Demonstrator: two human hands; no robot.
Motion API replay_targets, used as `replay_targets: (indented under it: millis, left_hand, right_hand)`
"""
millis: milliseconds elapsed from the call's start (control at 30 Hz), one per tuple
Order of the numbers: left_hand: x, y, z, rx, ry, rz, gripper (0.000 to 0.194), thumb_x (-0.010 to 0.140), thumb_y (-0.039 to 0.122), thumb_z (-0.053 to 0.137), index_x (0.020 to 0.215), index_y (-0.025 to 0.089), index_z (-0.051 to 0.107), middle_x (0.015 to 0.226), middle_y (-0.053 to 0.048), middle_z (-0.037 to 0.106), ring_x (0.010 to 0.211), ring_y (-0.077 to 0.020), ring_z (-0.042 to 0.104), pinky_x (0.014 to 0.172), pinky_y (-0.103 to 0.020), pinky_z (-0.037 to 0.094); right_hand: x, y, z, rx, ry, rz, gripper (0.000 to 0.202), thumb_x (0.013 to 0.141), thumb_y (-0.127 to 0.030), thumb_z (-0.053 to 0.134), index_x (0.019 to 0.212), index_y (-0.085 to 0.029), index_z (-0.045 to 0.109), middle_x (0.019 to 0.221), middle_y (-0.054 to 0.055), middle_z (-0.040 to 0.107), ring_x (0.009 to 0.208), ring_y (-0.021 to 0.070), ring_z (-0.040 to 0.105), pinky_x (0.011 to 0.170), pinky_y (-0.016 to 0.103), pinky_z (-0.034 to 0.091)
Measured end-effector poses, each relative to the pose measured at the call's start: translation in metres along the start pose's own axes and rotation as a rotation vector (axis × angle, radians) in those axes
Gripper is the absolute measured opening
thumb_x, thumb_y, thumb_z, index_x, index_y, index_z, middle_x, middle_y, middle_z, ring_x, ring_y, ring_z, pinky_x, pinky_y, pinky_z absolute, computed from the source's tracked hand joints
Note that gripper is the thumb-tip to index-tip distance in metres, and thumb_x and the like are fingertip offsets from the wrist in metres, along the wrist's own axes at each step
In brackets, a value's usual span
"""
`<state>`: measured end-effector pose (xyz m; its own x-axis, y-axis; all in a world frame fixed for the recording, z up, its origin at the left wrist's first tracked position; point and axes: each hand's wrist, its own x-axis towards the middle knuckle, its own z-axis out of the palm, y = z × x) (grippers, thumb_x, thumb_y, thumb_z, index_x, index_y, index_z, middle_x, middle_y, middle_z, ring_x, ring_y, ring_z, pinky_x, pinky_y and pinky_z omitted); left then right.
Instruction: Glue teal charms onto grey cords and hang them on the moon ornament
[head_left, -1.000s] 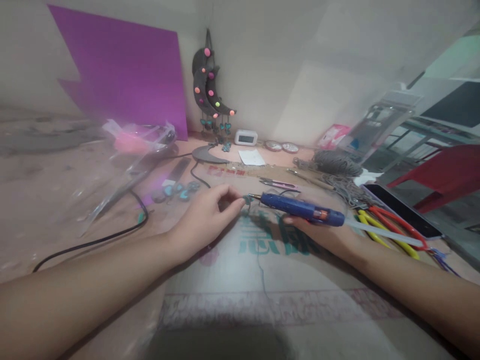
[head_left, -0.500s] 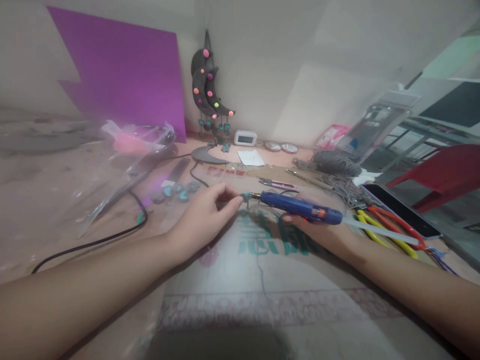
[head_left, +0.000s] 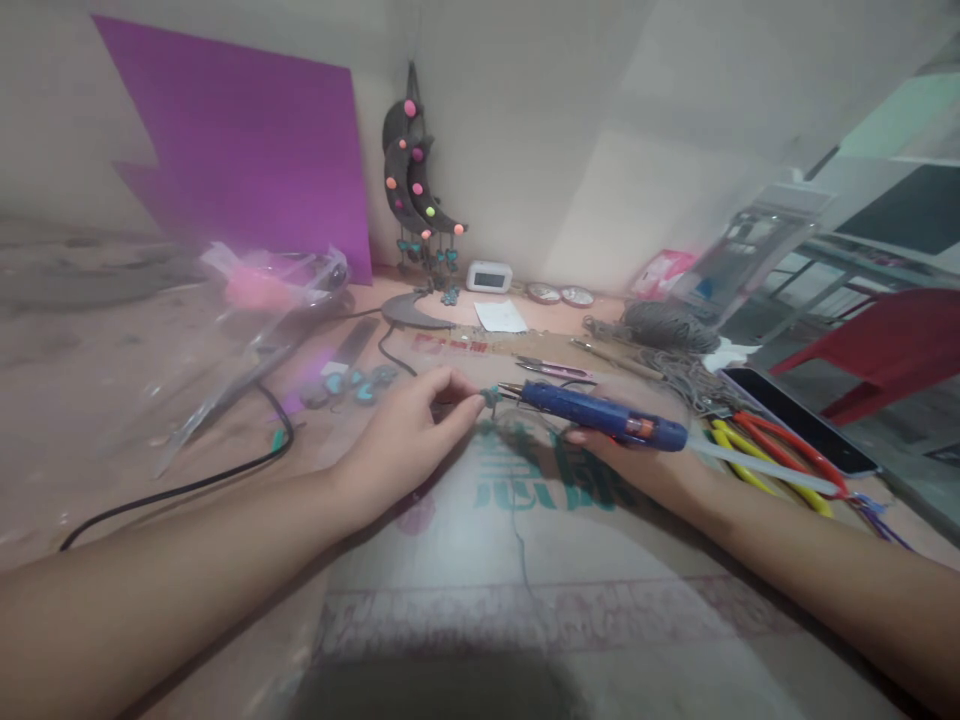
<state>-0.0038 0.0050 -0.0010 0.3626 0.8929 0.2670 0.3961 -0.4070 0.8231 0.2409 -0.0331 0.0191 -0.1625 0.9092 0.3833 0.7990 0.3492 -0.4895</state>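
Between the thumb and fingertips of my left hand (head_left: 431,420) is a small teal-and-grey piece (head_left: 490,397), too small to make out fully. A thin grey thread (head_left: 519,535) trails from near it down over the printed board. My right hand (head_left: 622,455) is wrapped round a blue hot glue gun (head_left: 592,412), seen from above. The gun's metal nozzle points left, right beside the small piece; whether they touch I cannot tell. From the gun's rear sticks a translucent glue stick (head_left: 765,468). Most of my right fingers are hidden beneath the gun.
Small teal hearts (head_left: 360,385) and a grey crescent (head_left: 416,309) lie beyond my left hand. Thread snips (head_left: 553,368), grey yarn (head_left: 667,328), a phone (head_left: 799,418) and scissors with red and yellow handles (head_left: 787,455) lie to the right. A black cord (head_left: 187,483) runs at left.
Both hands stay almost in place. The glue gun's nozzle has shifted very slightly at the small piece, and the view has moved a touch.
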Motion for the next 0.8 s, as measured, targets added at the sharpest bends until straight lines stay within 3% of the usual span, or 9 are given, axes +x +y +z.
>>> replay_targets:
  millis: [333,400,500,600,733,800]
  left_hand:
    - [0.001,-0.003,0.002,-0.018,-0.001,0.006,0.014,0.09,0.031,0.054,0.085,0.02,0.06,0.084,-0.001,0.067,0.078,-0.0167,0.061,0.075,-0.03,0.047]
    - [0.001,-0.004,0.003,-0.032,0.005,-0.002,0.014,0.089,0.032,0.054,0.085,0.02,0.06,0.084,-0.001,0.068,0.078,-0.0169,0.061,0.074,-0.029,0.047]
    - [0.001,-0.002,0.002,-0.052,-0.003,-0.016,0.014,0.089,0.032,0.054,0.085,0.02,0.06,0.085,-0.001,0.068,0.078,-0.0171,0.062,0.073,-0.029,0.047]
    - [0.001,0.003,0.001,-0.056,-0.018,-0.021,0.012,0.088,0.029,0.055,0.084,0.019,0.06,0.084,-0.002,0.068,0.078,-0.0163,0.061,0.073,-0.028,0.047]
    - [0.0,0.005,0.001,-0.067,-0.016,-0.017,0.012,0.088,0.028,0.055,0.081,0.02,0.06,0.081,-0.001,0.067,0.075,-0.0159,0.06,0.071,-0.028,0.047]
    - [0.0,0.003,0.001,-0.085,-0.023,-0.004,0.014,0.088,0.031,0.054,0.082,0.02,0.059,0.081,-0.001,0.066,0.075,-0.0162,0.06,0.07,-0.029,0.047]
  right_hand:
    - [0.0,0.005,-0.002,0.105,-0.048,-0.029,0.022,0.076,-0.04,0.069,0.067,-0.024,0.056,0.064,-0.002,0.058,0.059,0.0166,0.056,0.058,0.029,0.046]
    - [0.0,0.006,-0.006,0.199,-0.037,-0.004,0.025,0.08,-0.042,0.064,0.066,-0.023,0.057,0.063,-0.001,0.058,0.059,0.0162,0.055,0.059,0.029,0.047]
    - [0.003,0.002,-0.014,0.557,0.097,0.061,0.035,0.092,-0.048,0.049,0.067,-0.023,0.056,0.063,-0.001,0.057,0.061,0.0154,0.054,0.063,0.03,0.048]
    - [0.006,-0.009,-0.024,0.818,0.254,0.089,0.035,0.088,-0.057,0.054,0.078,-0.024,0.059,0.064,-0.001,0.057,0.06,0.0144,0.054,0.059,0.028,0.047]
    - [0.017,-0.018,-0.039,0.758,0.409,0.055,0.031,0.086,-0.055,0.06,0.084,-0.024,0.061,0.072,0.001,0.063,0.064,0.0164,0.062,0.062,0.03,0.052]
    - [0.029,-0.013,-0.046,0.623,0.406,0.035,0.03,0.09,-0.053,0.054,0.085,-0.024,0.062,0.082,0.003,0.067,0.072,0.0182,0.065,0.065,0.031,0.053]
